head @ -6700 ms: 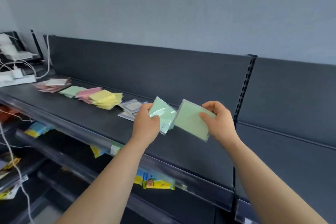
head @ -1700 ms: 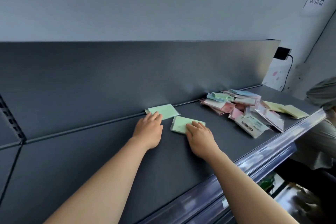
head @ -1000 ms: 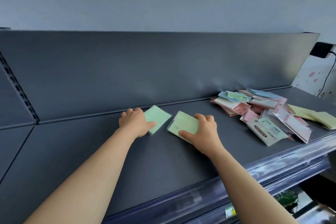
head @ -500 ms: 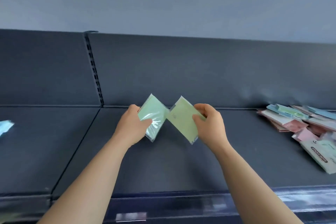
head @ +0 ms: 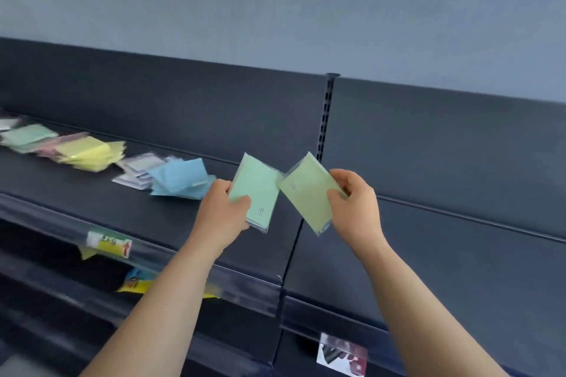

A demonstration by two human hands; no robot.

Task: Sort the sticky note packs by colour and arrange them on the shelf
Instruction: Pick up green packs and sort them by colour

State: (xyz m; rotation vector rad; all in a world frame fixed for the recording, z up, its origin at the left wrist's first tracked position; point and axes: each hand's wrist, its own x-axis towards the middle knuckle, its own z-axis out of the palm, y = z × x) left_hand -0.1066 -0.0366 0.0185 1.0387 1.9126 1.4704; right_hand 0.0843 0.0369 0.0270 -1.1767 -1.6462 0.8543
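Note:
My left hand (head: 222, 216) grips a mint green sticky note pack (head: 255, 191) in clear wrap, held above the dark shelf (head: 92, 202). My right hand (head: 356, 208) pinches a second, yellower green pack (head: 306, 193) beside it; the two packs' top corners almost touch. Along the shelf to the left lie piles by colour: blue packs (head: 180, 179), white-lilac packs (head: 137, 168), yellow packs (head: 90, 153), pink packs (head: 53, 147) and green packs (head: 26, 136).
A slotted upright (head: 326, 119) splits the dark back panel; the shelf section (head: 459, 254) right of it is bare. A clear price rail with a label (head: 108, 245) runs along the front edge. Lower shelves hold a yellow printed packet (head: 134, 283).
The view has swung left, bringing the sorted piles into sight and losing the mixed heap on the right. Both hands still hold the green packs lifted off the shelf.

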